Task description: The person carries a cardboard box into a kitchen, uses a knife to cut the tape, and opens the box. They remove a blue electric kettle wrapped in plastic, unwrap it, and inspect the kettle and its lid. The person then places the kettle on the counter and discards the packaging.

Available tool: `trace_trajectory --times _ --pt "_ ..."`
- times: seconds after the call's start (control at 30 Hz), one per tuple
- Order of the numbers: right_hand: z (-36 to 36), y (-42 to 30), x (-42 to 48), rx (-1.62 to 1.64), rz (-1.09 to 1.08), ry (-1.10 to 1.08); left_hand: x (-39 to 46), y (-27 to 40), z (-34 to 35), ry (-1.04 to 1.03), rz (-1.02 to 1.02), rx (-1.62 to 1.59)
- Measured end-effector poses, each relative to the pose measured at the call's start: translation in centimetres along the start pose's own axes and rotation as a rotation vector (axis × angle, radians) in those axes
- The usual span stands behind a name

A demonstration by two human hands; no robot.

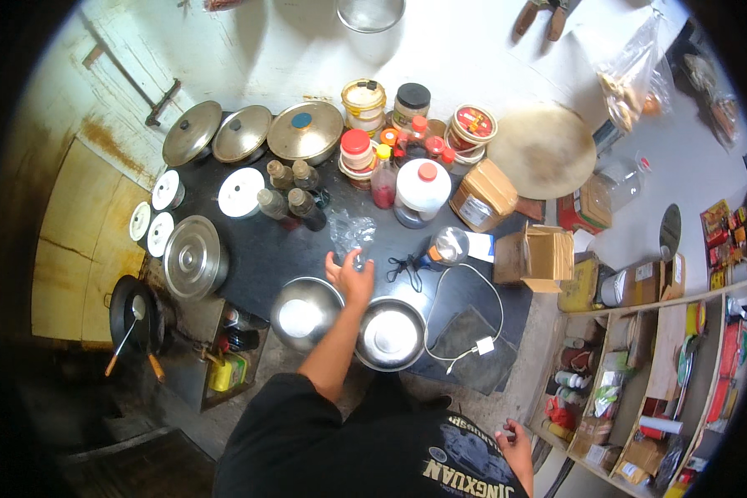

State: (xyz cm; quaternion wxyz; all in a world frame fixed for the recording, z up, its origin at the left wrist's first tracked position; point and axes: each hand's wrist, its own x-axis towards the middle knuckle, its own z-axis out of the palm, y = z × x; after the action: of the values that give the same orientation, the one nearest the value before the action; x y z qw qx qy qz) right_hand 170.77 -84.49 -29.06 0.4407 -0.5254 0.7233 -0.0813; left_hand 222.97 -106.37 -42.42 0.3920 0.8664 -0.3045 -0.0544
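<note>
My left hand (353, 280) reaches over the black tabletop (249, 249) with its fingers spread. A crumpled clear plastic bag (352, 229) lies just beyond, its near end at my fingertips; whether they touch it is unclear. Below my left hand, two stainless steel bowls sit at the near table edge: the left bowl (305, 314) and the right bowl (391, 336), partly behind my forearm. My right hand (515, 443) hangs at my right side, away from the table, its fingers loosely curled with nothing visible in them.
Stoppered glass bottles (291, 193), a white-topped jar (423, 187) and lidded pots (305, 131) stand farther back. Right of the bowls lie a white cable (503, 305) and an open cardboard box (535, 255). A wok (138, 317) is at left, and filled shelves (635, 386) are at right.
</note>
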Motion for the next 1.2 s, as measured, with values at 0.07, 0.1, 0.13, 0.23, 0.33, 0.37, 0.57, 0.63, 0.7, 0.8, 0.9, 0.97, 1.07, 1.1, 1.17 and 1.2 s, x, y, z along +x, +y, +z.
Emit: trace_trajectory --times 0.07,0.1,0.13,0.23,0.33,0.37,0.57,0.63,0.7,0.8,0.9,0.97,1.07,1.1,1.17,1.2 --pt "-0.5 -1.1 1.0 -0.095 -0.075 -0.048 2.4 -3.7 1.8 -0.219 -0.197 0.047" --pt "-1.2 -2.4 1.3 -0.147 -0.082 -0.069 3.8 -6.5 2.9 -0.248 -0.243 -0.197" --pt "-1.3 -3.6 1.4 -0.186 -0.073 -0.068 4.2 -4.8 2.7 -0.162 -0.146 -0.216" --pt "-1.6 -5.6 1.4 -0.149 -0.113 -0.026 3.0 2.1 -2.6 0.007 0.006 -0.474" --pt "-2.0 -5.4 2.2 -0.112 -0.14 -0.053 -1.9 7.2 -8.3 -0.127 -0.033 -0.782" --pt "-2.3 -6.4 2.2 -0.048 -0.16 -0.058 -4.1 8.1 -9.9 -0.185 -0.051 -0.863" --pt "-2.7 -16.9 2.5 -0.187 -0.781 0.018 -18.8 12.7 -16.9 -1.344 -0.178 -0.813" --pt "-2.0 -16.9 3.4 0.018 -0.807 -0.214 -22.9 14.3 -17.7 -1.315 -0.271 -0.96" --pt "0.5 -13.1 6.7 0.149 -0.935 -0.461 -25.5 14.9 -18.2 -1.14 -0.387 -1.125" --pt "3.5 -11.5 5.4 0.291 -0.728 -0.529 -27.7 16.1 -22.3 -0.847 -0.497 -1.3" --pt "5.4 -11.6 2.2 0.397 -0.749 -0.609 -28.7 13.4 -26.3 -0.617 -0.517 -1.388" --pt "5.5 -13.0 -0.4 0.289 -1.024 -0.53 -28.8 11.3 -28.5 -0.496 -0.452 -1.397" --pt "5.3 -14.8 -3.1 0.171 -1.051 -0.626 -30.4 11.0 -30.7 -0.493 -0.294 -1.313" --pt "5.7 -15.2 -3.7 0.16 -1.009 -0.671 -31.3 10.3 -30.9 -0.507 -0.22 -1.277" --pt "7.5 -15.7 -4.5 0.12 -1.138 -0.688 -33.5 9.7 -31.5 -0.762 -0.063 -1.081" --pt "8.5 -15.8 -4.9 0.101 -1.196 -0.69 -34.4 8.9 -31.6 -0.734 -0.058 -1.007"
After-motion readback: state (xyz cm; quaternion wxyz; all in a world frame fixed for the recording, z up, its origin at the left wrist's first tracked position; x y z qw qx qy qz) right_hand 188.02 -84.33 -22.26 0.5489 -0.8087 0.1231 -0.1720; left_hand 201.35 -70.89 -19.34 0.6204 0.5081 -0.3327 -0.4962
